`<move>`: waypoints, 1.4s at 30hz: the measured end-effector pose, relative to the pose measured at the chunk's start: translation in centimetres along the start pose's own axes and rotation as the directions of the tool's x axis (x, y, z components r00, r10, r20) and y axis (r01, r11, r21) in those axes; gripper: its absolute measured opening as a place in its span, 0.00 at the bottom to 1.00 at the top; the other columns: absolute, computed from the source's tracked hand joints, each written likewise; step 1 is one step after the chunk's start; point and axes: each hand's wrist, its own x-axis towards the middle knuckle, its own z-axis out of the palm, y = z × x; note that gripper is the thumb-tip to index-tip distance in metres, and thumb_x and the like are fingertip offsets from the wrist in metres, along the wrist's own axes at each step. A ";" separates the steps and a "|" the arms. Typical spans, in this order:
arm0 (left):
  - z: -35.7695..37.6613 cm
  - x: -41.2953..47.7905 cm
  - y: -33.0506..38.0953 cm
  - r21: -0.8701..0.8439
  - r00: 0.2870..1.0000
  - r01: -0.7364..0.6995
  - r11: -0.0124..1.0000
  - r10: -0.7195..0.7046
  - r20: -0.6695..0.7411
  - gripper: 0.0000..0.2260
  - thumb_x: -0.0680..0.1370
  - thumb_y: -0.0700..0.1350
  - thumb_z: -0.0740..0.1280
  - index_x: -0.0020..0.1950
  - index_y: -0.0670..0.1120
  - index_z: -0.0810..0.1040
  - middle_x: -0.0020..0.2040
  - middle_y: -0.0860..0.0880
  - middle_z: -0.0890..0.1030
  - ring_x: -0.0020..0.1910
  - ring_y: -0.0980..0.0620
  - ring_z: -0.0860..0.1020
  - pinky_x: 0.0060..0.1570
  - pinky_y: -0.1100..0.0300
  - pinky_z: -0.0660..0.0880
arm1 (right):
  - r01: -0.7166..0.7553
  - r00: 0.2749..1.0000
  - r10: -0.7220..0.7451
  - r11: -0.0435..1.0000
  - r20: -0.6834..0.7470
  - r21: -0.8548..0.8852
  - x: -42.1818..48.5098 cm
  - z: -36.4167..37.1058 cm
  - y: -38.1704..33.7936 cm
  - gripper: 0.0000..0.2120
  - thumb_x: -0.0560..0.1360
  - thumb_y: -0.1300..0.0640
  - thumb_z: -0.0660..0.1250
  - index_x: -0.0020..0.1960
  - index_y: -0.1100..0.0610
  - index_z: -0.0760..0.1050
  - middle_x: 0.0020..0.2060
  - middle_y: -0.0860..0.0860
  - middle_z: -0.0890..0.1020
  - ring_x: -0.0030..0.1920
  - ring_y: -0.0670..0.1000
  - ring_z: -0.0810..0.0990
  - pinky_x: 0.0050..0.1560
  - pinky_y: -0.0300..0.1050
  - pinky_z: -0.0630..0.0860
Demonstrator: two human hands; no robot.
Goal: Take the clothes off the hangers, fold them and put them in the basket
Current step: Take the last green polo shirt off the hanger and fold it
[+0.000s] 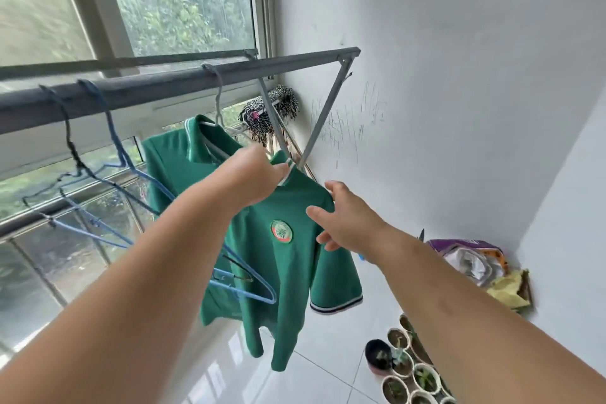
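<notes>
Under the grey rail (164,85) that ran across the window (183,0), a green polo shirt (282,269) hung on a white hanger (217,105) whose hook sat over the rail. The shirt faced the camera with a round badge (281,230) on its chest and striped trim at the sleeve hem. The left hand (252,177) reached up to the collar, its fingers curled and pinching the white-edged collar fabric just beside the hanger's shoulder. The right hand (344,220) was at the shirt's other shoulder with fingers straight and spread apart, holding nothing; whether the fingertips touched the cloth could not be told. Further left along the rail hung several blue wire hangers (114,141) with no clothes on them, tangled against one another. Behind the shirt, a black-and-white patterned cloth (282,103) lay bunched in the corner by the white wall (459,75). On the tiled floor (328,371) near the wall stood a cluster of small plant pots (413,367), and beyond them lay a purple bag (465,252) and a yellow cloth (508,292).
</notes>
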 end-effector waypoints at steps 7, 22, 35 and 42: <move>2.3 1.2 -1.0 -0.261 0.999 0.016 0.965 -0.027 -0.038 0.20 0.80 0.55 0.63 0.54 0.38 0.79 0.48 0.39 0.82 0.37 0.45 0.75 0.38 0.55 0.72 | 0.031 0.999 -0.032 0.991 0.005 0.131 0.0 0.3 1.1 0.09 0.81 0.55 0.61 0.57 0.58 0.75 0.49 0.52 0.80 0.45 0.50 0.84 0.45 0.46 0.84; 2.7 -5.7 4.4 -0.028 0.870 -0.491 0.871 0.488 -0.075 0.11 0.80 0.51 0.62 0.38 0.50 0.69 0.36 0.51 0.73 0.41 0.47 0.71 0.39 0.58 0.64 | 0.084 0.989 -0.140 0.767 0.038 0.636 -4.2 -2.1 2.6 0.14 0.74 0.61 0.72 0.58 0.60 0.75 0.44 0.55 0.85 0.48 0.51 0.85 0.47 0.38 0.80; 7.6 -6.6 2.0 -0.024 0.923 -0.370 0.929 0.365 -0.118 0.19 0.80 0.51 0.63 0.32 0.48 0.63 0.36 0.50 0.69 0.41 0.45 0.70 0.39 0.55 0.66 | -0.098 0.979 0.178 0.839 -0.100 0.536 -7.4 -3.2 6.4 0.05 0.79 0.62 0.66 0.48 0.64 0.78 0.38 0.56 0.84 0.35 0.52 0.86 0.37 0.40 0.83; 8.3 -6.5 1.4 -0.219 0.941 -0.330 0.918 0.301 -0.155 0.13 0.79 0.48 0.64 0.38 0.43 0.71 0.29 0.50 0.70 0.32 0.46 0.69 0.34 0.54 0.67 | -0.026 0.963 0.147 0.884 -0.225 0.466 -8.1 -3.5 6.4 0.08 0.81 0.61 0.63 0.47 0.65 0.76 0.41 0.56 0.81 0.40 0.53 0.87 0.39 0.41 0.83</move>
